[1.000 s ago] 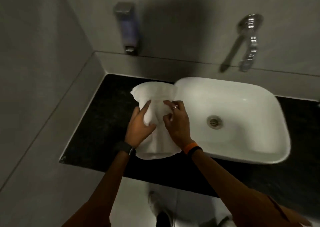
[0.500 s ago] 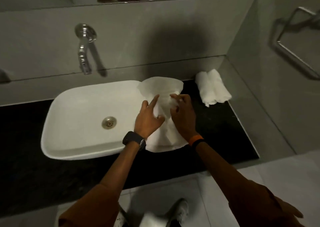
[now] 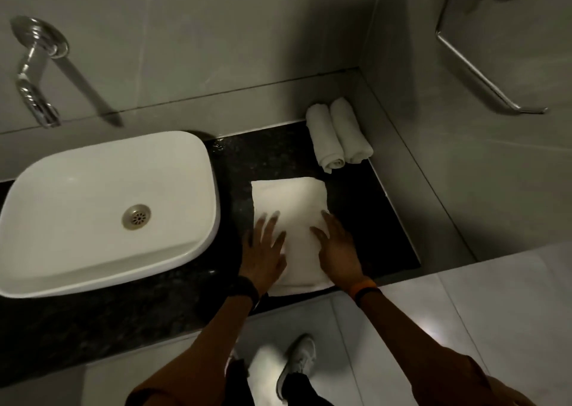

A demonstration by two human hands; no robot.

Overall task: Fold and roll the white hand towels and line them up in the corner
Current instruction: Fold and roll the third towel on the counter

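A white hand towel (image 3: pixel 294 207) lies folded flat as a long rectangle on the black counter (image 3: pixel 371 220), right of the sink. My left hand (image 3: pixel 264 251) presses flat on its near left side, fingers spread. My right hand (image 3: pixel 335 246) lies flat on its near right side, fingers apart. Neither hand grips the cloth. Two rolled white towels (image 3: pixel 339 134) lie side by side in the far right corner of the counter, against the wall.
A white basin (image 3: pixel 192 170) with a metal drain stands left of the towel. A chrome tap (image 3: pixel 34 74) juts from the back wall. A metal towel rail (image 3: pixel 483 77) hangs on the right wall. The counter's front edge is just below my wrists.
The towel was bunched up in both hands over the sink rim; now it lies flat on the counter right of the sink. Both hands have let go and spread flat on it.
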